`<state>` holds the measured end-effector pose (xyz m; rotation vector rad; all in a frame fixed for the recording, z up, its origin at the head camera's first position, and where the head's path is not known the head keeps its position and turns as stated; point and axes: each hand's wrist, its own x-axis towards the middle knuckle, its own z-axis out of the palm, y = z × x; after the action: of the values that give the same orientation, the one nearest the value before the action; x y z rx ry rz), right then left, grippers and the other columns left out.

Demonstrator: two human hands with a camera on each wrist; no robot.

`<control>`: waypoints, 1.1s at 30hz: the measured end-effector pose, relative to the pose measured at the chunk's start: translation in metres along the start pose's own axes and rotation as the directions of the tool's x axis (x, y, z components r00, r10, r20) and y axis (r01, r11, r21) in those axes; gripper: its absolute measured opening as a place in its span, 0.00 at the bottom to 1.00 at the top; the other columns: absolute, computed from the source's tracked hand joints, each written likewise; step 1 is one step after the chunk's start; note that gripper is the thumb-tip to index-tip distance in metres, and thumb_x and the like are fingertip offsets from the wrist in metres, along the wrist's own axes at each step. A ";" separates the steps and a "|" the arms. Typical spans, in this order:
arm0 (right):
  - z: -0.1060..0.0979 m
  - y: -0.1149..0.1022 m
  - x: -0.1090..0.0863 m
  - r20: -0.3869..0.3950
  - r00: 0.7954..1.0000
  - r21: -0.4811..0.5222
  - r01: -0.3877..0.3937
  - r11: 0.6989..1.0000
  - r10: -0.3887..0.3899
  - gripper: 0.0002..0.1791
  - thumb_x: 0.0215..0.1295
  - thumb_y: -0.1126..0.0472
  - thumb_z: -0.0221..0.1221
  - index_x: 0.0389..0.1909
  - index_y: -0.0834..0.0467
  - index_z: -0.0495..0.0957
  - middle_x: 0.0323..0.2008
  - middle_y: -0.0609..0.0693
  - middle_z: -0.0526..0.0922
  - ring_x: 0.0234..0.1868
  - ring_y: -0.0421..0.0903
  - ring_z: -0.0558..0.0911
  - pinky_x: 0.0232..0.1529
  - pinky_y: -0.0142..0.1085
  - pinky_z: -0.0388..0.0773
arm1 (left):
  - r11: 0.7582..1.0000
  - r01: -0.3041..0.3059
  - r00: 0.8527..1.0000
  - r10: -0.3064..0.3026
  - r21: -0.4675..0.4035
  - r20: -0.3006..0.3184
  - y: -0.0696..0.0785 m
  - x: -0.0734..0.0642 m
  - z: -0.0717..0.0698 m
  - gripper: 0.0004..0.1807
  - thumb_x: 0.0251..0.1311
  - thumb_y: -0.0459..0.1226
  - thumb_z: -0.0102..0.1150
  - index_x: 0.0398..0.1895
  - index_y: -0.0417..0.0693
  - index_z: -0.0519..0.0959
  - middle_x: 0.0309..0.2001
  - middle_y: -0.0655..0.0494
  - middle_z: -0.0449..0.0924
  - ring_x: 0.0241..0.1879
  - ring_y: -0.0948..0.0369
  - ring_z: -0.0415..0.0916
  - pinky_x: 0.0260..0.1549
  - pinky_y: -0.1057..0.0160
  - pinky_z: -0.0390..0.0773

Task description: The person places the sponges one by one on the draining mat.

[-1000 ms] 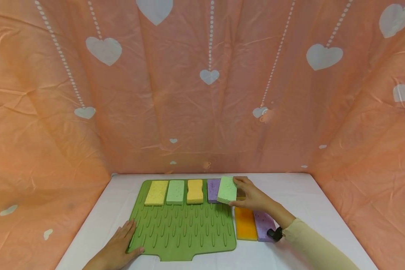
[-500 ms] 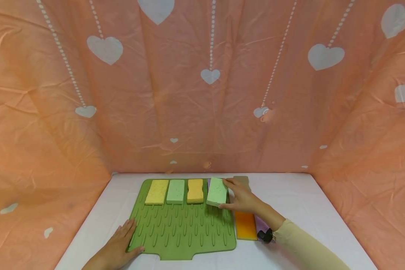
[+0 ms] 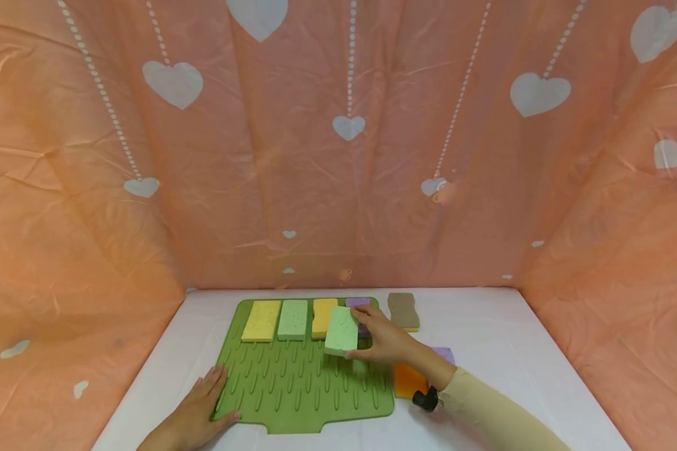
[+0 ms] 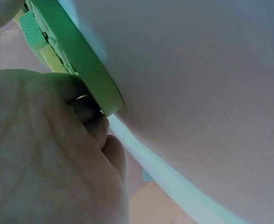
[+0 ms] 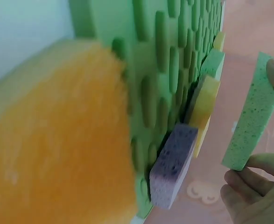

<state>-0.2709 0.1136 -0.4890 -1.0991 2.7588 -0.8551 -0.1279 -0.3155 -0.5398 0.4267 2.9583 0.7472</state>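
Observation:
My right hand pinches a light green sponge by its edges, thumb on one side and fingers on the other. The sponge is raised above the green ridged mat; a gap beneath it shows in the right wrist view. My left hand rests on the mat's left edge with its fingers extended. Along the mat's far edge lie a yellow sponge, another green sponge, a yellow-orange notched sponge and a purple sponge. The held sponge and my right hand partly cover the last two.
Right of the mat, a notched sponge with a brown top lies on the white table. Closer in, an orange sponge and a second purple sponge sit partly under my right forearm. A peach curtain with hearts surrounds the table.
My right hand has carried the green sponge leftward and a little nearer, from beside the purple sponge to in front of the notched one. The left hand has stayed put.

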 end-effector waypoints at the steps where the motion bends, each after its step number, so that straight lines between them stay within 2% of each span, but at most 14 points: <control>1: 0.002 -0.002 0.001 0.005 1.000 0.001 0.001 1.000 -0.001 0.59 0.64 0.36 0.74 0.83 0.66 0.58 0.81 0.65 0.60 0.78 0.61 0.68 0.70 0.56 0.76 | 1.000 0.014 1.000 -0.014 0.004 0.013 0.001 0.000 -0.001 0.55 0.68 0.56 0.68 0.77 0.18 0.58 0.79 0.21 0.53 0.80 0.27 0.47 0.58 0.88 0.16; 4: 0.007 -0.008 0.004 0.017 1.000 0.015 0.000 1.000 0.000 0.59 0.65 0.36 0.73 0.84 0.65 0.57 0.82 0.65 0.59 0.80 0.61 0.66 0.71 0.57 0.75 | 0.999 0.047 0.998 -0.047 -0.002 0.037 0.000 0.001 -0.002 0.56 0.69 0.57 0.68 0.79 0.20 0.56 0.81 0.23 0.50 0.81 0.28 0.45 0.57 0.87 0.16; 7: 0.012 -0.014 0.008 0.024 1.000 0.013 0.003 1.000 -0.004 0.60 0.65 0.35 0.73 0.84 0.64 0.57 0.82 0.65 0.58 0.80 0.61 0.64 0.71 0.57 0.74 | 1.000 0.015 1.000 -0.015 0.009 -0.004 -0.005 0.000 0.002 0.56 0.68 0.57 0.68 0.78 0.19 0.58 0.80 0.22 0.52 0.81 0.29 0.47 0.59 0.87 0.16; 9: 0.015 -0.017 0.010 0.027 1.000 0.007 0.008 1.000 -0.008 0.60 0.64 0.34 0.73 0.84 0.64 0.57 0.82 0.65 0.58 0.81 0.61 0.63 0.72 0.57 0.74 | 1.000 -0.010 0.999 0.011 0.020 -0.045 -0.010 -0.001 0.006 0.55 0.68 0.58 0.68 0.77 0.19 0.60 0.79 0.22 0.54 0.86 0.42 0.37 0.61 0.87 0.17; 11: 0.019 -0.020 0.011 0.034 0.999 -0.005 0.013 1.000 -0.013 0.60 0.64 0.34 0.73 0.84 0.63 0.57 0.82 0.64 0.59 0.81 0.60 0.63 0.72 0.56 0.74 | 0.999 -0.026 0.997 0.028 0.036 -0.075 -0.014 -0.001 0.009 0.55 0.68 0.59 0.67 0.77 0.20 0.61 0.79 0.22 0.56 0.85 0.58 0.30 0.64 0.86 0.18; 14: 0.024 -0.026 0.013 0.044 0.999 -0.003 0.029 1.000 -0.029 0.60 0.64 0.34 0.73 0.84 0.63 0.57 0.82 0.64 0.59 0.81 0.59 0.64 0.73 0.55 0.73 | 0.999 -0.025 0.997 0.027 0.035 -0.075 -0.013 -0.002 0.009 0.56 0.68 0.60 0.67 0.77 0.20 0.61 0.79 0.22 0.57 0.85 0.58 0.30 0.63 0.87 0.19; 16: 0.027 -0.030 0.014 0.051 0.998 0.001 0.037 0.999 -0.037 0.60 0.65 0.35 0.73 0.84 0.64 0.57 0.82 0.64 0.59 0.81 0.59 0.63 0.74 0.55 0.72 | 1.000 -0.006 0.999 0.007 0.012 -0.045 -0.008 -0.002 0.005 0.56 0.67 0.58 0.69 0.77 0.20 0.60 0.79 0.22 0.55 0.85 0.41 0.40 0.61 0.87 0.18; 18: 0.029 -0.035 0.016 0.056 0.998 -0.003 0.040 0.999 -0.040 0.59 0.65 0.34 0.73 0.84 0.63 0.57 0.82 0.64 0.59 0.81 0.60 0.63 0.74 0.55 0.72 | 1.000 0.017 1.000 -0.017 0.006 -0.008 -0.002 -0.001 0.000 0.56 0.67 0.58 0.69 0.78 0.20 0.59 0.80 0.22 0.53 0.80 0.28 0.48 0.59 0.88 0.18; 20: 0.032 -0.040 0.018 0.058 0.997 -0.010 0.043 0.999 -0.042 0.60 0.65 0.34 0.72 0.84 0.64 0.57 0.82 0.64 0.60 0.81 0.60 0.63 0.73 0.55 0.73 | 0.999 0.051 0.998 -0.051 0.001 0.024 0.001 -0.001 -0.003 0.57 0.67 0.58 0.68 0.79 0.21 0.57 0.81 0.24 0.51 0.81 0.29 0.46 0.58 0.88 0.17; 22: 0.036 -0.044 0.020 0.064 0.997 -0.016 0.039 0.999 -0.038 0.60 0.65 0.33 0.72 0.85 0.63 0.57 0.82 0.62 0.60 0.81 0.59 0.64 0.73 0.54 0.74 | 0.999 0.050 0.998 -0.050 0.010 0.026 0.002 0.000 -0.004 0.57 0.68 0.58 0.68 0.79 0.21 0.58 0.81 0.24 0.51 0.81 0.29 0.46 0.58 0.87 0.17; 25: 0.041 -0.050 0.024 0.077 0.996 -0.016 0.040 0.999 -0.038 0.60 0.65 0.31 0.71 0.85 0.61 0.56 0.82 0.60 0.60 0.80 0.57 0.66 0.72 0.51 0.75 | 1.000 0.006 1.000 -0.006 0.022 -0.022 -0.005 0.001 0.001 0.56 0.68 0.59 0.68 0.77 0.20 0.60 0.79 0.22 0.55 0.81 0.30 0.47 0.60 0.86 0.17; 30: 0.049 -0.058 0.028 0.097 0.994 -0.021 0.048 0.999 -0.046 0.60 0.65 0.30 0.69 0.86 0.60 0.55 0.83 0.58 0.59 0.79 0.55 0.67 0.70 0.48 0.78 | 0.997 -0.058 0.993 0.063 0.046 -0.104 -0.020 0.002 0.014 0.55 0.70 0.61 0.64 0.77 0.21 0.61 0.78 0.22 0.58 0.86 0.51 0.34 0.66 0.83 0.18; 32: 0.053 -0.061 0.029 0.103 0.993 -0.023 0.057 0.998 -0.054 0.60 0.66 0.30 0.68 0.86 0.60 0.55 0.83 0.59 0.59 0.80 0.55 0.66 0.70 0.48 0.77 | 0.997 -0.069 0.991 0.074 0.046 -0.115 -0.024 0.001 0.017 0.56 0.70 0.62 0.64 0.77 0.21 0.61 0.78 0.22 0.58 0.86 0.52 0.34 0.66 0.83 0.18; 33: 0.055 -0.063 0.030 0.105 0.993 -0.027 0.060 0.998 -0.057 0.60 0.66 0.29 0.68 0.86 0.60 0.55 0.83 0.59 0.59 0.80 0.55 0.66 0.71 0.48 0.77 | 0.996 -0.075 0.990 0.080 0.048 -0.112 -0.025 0.001 0.018 0.55 0.70 0.61 0.64 0.77 0.20 0.61 0.77 0.21 0.59 0.86 0.49 0.35 0.66 0.82 0.18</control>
<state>-0.2408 0.0307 -0.4990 -1.1994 2.6756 -0.7422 -0.1326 -0.3280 -0.5674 0.5220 3.0854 0.7406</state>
